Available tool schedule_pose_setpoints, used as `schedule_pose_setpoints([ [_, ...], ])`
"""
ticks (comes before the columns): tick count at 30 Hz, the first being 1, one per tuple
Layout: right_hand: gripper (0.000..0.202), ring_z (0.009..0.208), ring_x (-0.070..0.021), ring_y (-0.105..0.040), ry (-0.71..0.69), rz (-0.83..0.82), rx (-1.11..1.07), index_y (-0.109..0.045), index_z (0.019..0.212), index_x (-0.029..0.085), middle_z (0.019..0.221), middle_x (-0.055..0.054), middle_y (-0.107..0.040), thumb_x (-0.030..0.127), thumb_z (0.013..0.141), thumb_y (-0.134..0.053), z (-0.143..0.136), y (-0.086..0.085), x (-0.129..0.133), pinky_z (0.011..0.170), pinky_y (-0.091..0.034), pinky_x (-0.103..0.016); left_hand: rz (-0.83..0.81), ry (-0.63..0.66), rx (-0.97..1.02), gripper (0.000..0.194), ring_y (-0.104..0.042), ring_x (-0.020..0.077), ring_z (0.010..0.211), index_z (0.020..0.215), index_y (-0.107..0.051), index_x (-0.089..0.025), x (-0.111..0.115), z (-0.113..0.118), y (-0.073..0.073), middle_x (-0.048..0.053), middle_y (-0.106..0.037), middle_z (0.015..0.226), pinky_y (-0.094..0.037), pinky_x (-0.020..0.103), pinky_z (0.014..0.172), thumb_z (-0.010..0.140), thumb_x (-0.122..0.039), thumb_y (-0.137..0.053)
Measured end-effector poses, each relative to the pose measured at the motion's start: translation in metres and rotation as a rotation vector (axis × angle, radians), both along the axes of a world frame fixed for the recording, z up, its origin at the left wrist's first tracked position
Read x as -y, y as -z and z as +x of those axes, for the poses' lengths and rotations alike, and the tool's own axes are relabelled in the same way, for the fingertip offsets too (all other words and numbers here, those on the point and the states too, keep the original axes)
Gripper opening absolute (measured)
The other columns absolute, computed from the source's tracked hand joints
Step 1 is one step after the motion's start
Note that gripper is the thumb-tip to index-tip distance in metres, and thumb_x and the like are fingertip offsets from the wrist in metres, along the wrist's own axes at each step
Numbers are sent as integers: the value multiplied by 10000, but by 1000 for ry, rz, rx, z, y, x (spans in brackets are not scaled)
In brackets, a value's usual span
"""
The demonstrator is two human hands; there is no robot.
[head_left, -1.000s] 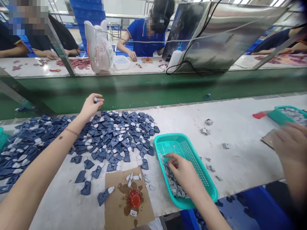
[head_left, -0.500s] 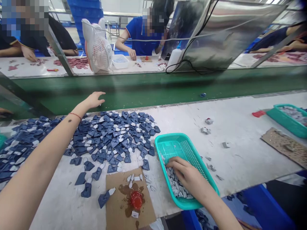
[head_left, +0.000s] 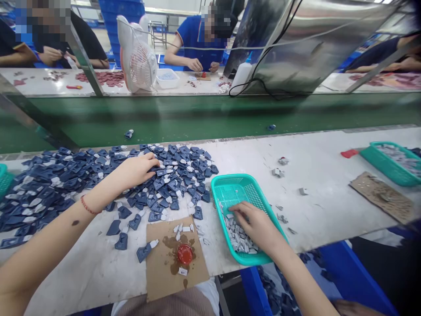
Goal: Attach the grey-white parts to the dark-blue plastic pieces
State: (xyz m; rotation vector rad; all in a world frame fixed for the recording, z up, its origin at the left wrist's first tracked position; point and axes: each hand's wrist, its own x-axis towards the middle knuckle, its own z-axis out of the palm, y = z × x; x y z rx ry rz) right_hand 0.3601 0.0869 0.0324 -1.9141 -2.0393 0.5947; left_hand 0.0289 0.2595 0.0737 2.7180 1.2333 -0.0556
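My left hand (head_left: 140,170) is low over the pile of dark blue pieces with pale tabs (head_left: 167,180), fingers slightly bent and apart, fingertips at the pieces. Inside the teal basket (head_left: 215,193), my right hand (head_left: 251,221) rests on small grey-white pieces (head_left: 241,241). Its fingers are loosely curved and apart, and I see nothing held. Between my arms lies a brown cardboard (head_left: 161,274) with wet stains, a round red container (head_left: 184,254) and a few small pale pieces (head_left: 183,228). One blue piece (head_left: 144,252) sits at the cardboard's left edge.
A green belt (head_left: 197,116) runs behind the table and carries a blue piece (head_left: 129,134) and another (head_left: 271,127). At the right are a second teal basket (head_left: 371,153) and a brown board (head_left: 378,197). Across the belt, people work beside a white fan (head_left: 140,57).
My left hand has come back from over the belt to the pile, and a blue piece now lies on the belt there. My right hand stays in the basket. The view has shifted slightly.
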Motion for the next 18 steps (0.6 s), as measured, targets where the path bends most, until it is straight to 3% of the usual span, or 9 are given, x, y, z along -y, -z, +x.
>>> schedule_pose_setpoints([
  [3, 251, 898, -237, -661, -51, -37, -33, -663, 1025, 214, 1004, -90, -687, 232, 912, -439, -1, -4, 3, 763, -529, -372, 26, -35, 33, 332, -640, 259, 856, 1149, -589, -161, 2, 0, 7, 129, -587, 1137, -504, 345, 769, 854, -215, -447],
  [6, 236, 928, -243, -657, -112, -48, -25, -678, 982, 213, 1015, -94, -679, 237, 907, -456, -1, -6, 4, 790, -524, -380, 48, -75, 94, 381, -643, 253, 831, 1195, -563, -116, 2, -5, 3, 153, -579, 1153, -502, 370, 821, 845, -207, -441],
  [9, 230, 889, -233, -659, -98, -52, -25, -688, 924, 219, 969, -87, -682, 249, 908, -461, -2, -3, 3, 777, -523, -371, 6, -261, 316, 364, -644, 229, 753, 1129, -628, -125, 8, -13, -9, 137, -606, 1126, -511, 386, 825, 811, -270, -525],
  [13, 235, 802, -209, -658, -28, -61, -28, -688, 884, 206, 910, -78, -685, 257, 909, -460, -2, 1, -1, 722, -528, -345, -365, -632, 819, 378, -664, 224, 740, 1047, -657, -166, 37, -18, -27, 98, -670, 1093, -552, 361, 733, 704, -321, -695],
  [15, 238, 800, -202, -658, -28, -68, -28, -691, 892, 200, 910, -75, -687, 233, 904, -456, -2, 2, -2, 726, -530, -338, -557, -704, 1022, 389, -673, 224, 788, 1022, -643, -183, 58, -20, -29, 96, -675, 1131, -565, 321, 682, 673, -321, -747],
  [18, 262, 849, -206, -652, -42, -72, -30, -690, 938, 197, 942, -81, -680, 191, 899, -431, -2, 0, -1, 748, -530, -341, -773, -709, 1206, 401, -672, 185, 750, 1008, -615, -206, 89, -22, -22, 92, -693, 1122, -563, 263, 617, 664, -316, -789],
])
